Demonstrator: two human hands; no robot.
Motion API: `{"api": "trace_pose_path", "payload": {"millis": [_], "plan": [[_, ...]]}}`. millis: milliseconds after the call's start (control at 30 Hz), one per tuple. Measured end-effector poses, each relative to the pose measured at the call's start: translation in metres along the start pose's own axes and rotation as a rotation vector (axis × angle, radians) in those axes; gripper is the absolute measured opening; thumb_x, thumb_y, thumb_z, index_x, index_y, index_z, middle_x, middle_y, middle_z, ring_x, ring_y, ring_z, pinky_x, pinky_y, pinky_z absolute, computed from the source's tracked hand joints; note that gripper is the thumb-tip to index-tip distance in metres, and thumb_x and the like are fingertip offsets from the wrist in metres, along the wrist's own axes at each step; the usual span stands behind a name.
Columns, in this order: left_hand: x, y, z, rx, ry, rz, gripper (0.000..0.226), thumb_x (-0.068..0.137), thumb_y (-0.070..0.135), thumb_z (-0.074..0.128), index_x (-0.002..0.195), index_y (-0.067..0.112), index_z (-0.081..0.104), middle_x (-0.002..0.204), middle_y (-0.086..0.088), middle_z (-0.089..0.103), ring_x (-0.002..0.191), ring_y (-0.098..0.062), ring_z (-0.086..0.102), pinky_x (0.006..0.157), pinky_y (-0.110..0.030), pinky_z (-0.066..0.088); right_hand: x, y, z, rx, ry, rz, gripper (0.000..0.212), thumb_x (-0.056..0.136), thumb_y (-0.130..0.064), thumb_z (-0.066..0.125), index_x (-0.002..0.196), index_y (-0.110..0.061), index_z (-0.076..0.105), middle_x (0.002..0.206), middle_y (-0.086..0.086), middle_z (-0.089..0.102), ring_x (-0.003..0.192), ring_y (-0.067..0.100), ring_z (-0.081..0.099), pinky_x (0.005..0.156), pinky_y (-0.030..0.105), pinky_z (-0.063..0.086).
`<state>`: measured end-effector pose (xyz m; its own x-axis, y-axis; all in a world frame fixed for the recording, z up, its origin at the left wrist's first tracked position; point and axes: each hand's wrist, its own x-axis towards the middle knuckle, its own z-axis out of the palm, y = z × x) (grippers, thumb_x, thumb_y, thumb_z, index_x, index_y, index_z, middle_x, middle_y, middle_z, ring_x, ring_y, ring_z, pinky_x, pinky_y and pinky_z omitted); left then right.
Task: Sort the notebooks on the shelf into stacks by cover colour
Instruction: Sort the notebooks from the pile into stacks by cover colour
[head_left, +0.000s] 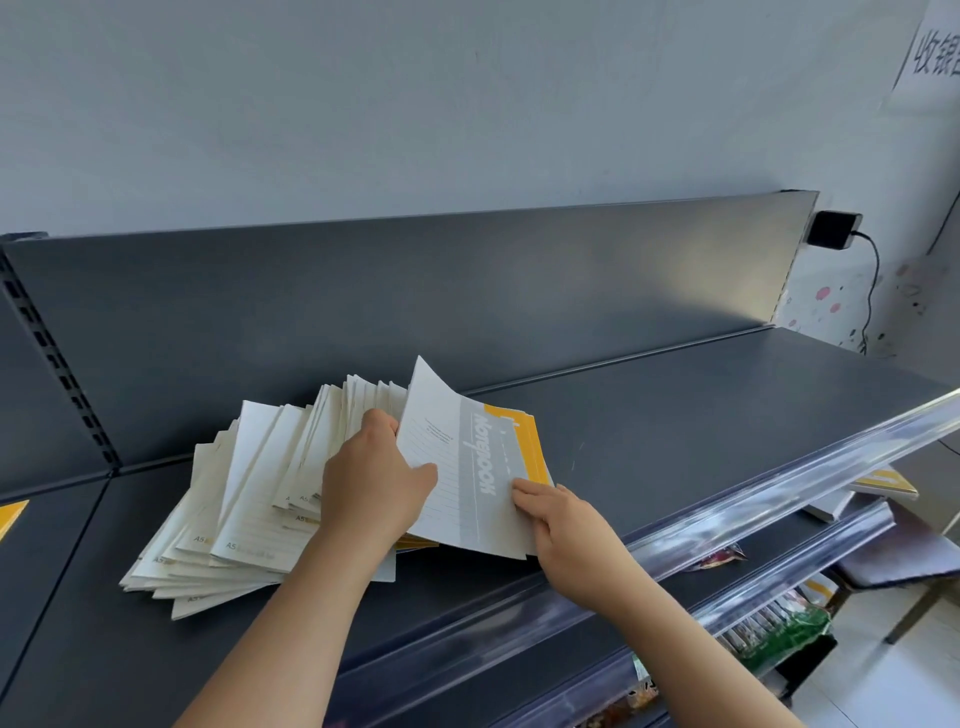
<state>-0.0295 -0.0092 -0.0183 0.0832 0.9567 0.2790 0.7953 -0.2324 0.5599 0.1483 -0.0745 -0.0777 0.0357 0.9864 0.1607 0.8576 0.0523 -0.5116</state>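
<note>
Head view: a fanned pile of white notebooks (244, 519) lies on the dark grey shelf (727, 415), left of centre. The left hand (374, 483) pinches a grey-covered notebook (467, 467), thumb on the cover, fingers behind. The notebook's far corner curls up. The right hand (561, 514), fingers together, touches its near right edge over the yellow notebooks (537, 447); whether it pinches cannot be told.

The dark grey metal shelf (675, 441) carries a clear plastic strip (779, 499) along its front edge, nearer than both sets of fingers. A fanned white pile (234, 519) of notebooks lies on it, spreading left of and behind the left fingers (379, 421). A yellow stack (537, 452) lies flat just beyond the right fingers (524, 488), under a lifted grey notebook (467, 478) that the left fingers hold.
</note>
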Motion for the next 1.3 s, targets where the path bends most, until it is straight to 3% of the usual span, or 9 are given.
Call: {"api": "trace_pose_path", "payload": {"millis": [167,233,300,367,600,733,1033,1200,1300], "plan": [[-0.002,-0.002,-0.004,-0.099,0.027,0.002,0.029,0.083,0.02,0.069,0.099,0.017,0.045,0.089,0.009,0.055,0.072,-0.01,0.051,0.05,-0.021,0.04,-0.006,-0.003,-0.009,0.208,0.012,0.083,0.044,0.097,-0.004,0.028,0.127,-0.017,0.056,0.133,-0.011,0.052,0.123,0.011,0.046,0.1,0.015,0.034],[-0.003,-0.004,-0.008,-0.182,0.053,0.007,0.029,0.083,0.015,0.069,0.1,0.018,0.046,0.09,0.009,0.055,0.071,-0.005,0.051,0.05,-0.019,0.038,-0.005,-0.003,-0.009,0.238,0.041,0.129,0.041,0.097,-0.005,0.027,0.12,-0.014,0.059,0.118,-0.001,0.061,0.097,0.014,0.058,0.081,0.019,0.045],[-0.006,-0.006,-0.012,-0.276,0.053,0.002,0.032,0.083,0.012,0.068,0.102,0.02,0.044,0.093,0.011,0.054,0.075,-0.006,0.052,0.053,-0.017,0.038,-0.004,-0.005,-0.007,0.241,0.038,0.165,0.032,0.097,-0.009,0.028,0.11,-0.008,0.057,0.094,0.007,0.06,0.064,0.013,0.047,0.056,0.022,0.038],[-0.011,-0.009,-0.016,-0.409,0.014,-0.022,0.037,0.084,0.012,0.068,0.108,0.026,0.043,0.097,0.014,0.054,0.083,-0.006,0.054,0.058,-0.015,0.041,-0.002,-0.009,-0.006,0.307,0.024,0.166,0.023,0.096,-0.013,0.031,0.097,-0.006,0.054,0.082,0.009,0.056,0.056,0.012,0.039,0.054,0.024,0.034],[-0.03,-0.024,-0.042,-0.642,0.066,-0.075,0.019,0.091,0.014,0.06,0.102,0.03,0.061,0.094,0.024,0.064,0.085,0.006,0.06,0.064,-0.013,0.044,0.008,-0.052,-0.007,0.579,0.206,0.057,0.031,0.091,-0.028,0.058,0.121,-0.033,0.052,0.113,-0.02,0.057,0.101,0.003,0.059,0.066,0.013,0.051],[-0.041,-0.043,-0.067,-0.706,0.162,-0.144,0.018,0.091,0.017,0.058,0.098,0.033,0.062,0.094,0.023,0.067,0.083,0.008,0.062,0.064,-0.015,0.046,0.018,-0.091,0.004,0.533,0.226,-0.018,0.056,0.085,-0.029,0.066,0.136,-0.03,0.042,0.118,-0.019,0.047,0.097,0.011,0.058,0.079,0.035,0.055],[-0.09,-0.131,-0.145,-0.576,0.277,-0.28,0.033,0.091,0.009,0.042,0.115,0.029,0.055,0.11,0.019,0.063,0.099,0.0,0.059,0.072,-0.02,0.049,0.016,-0.199,0.054,0.524,0.095,-0.252,0.057,0.088,-0.028,0.061,0.139,-0.03,0.038,0.116,-0.016,0.046,0.087,-0.006,0.051,0.075,0.019,0.046],[-0.13,-0.183,-0.2,-0.52,0.362,-0.36,0.038,0.091,0.005,0.042,0.114,0.031,0.056,0.106,0.021,0.063,0.097,-0.001,0.059,0.066,-0.013,0.046,0.007,-0.272,0.096,0.507,0.028,-0.371,0.051,0.088,-0.028,0.059,0.136,-0.03,0.04,0.111,-0.014,0.048,0.087,0.003,0.053,0.078,0.028,0.052],[-0.159,-0.22,-0.238,-0.457,0.42,-0.391,0.038,0.092,0.005,0.043,0.111,0.034,0.058,0.103,0.022,0.064,0.095,0.001,0.06,0.059,-0.007,0.045,-0.005,-0.322,0.124,0.499,0.011,-0.457,0.045,0.087,-0.023,0.059,0.13,-0.029,0.045,0.103,-0.012,0.049,0.083,0.002,0.051,0.073,0.016,0.046]]}}
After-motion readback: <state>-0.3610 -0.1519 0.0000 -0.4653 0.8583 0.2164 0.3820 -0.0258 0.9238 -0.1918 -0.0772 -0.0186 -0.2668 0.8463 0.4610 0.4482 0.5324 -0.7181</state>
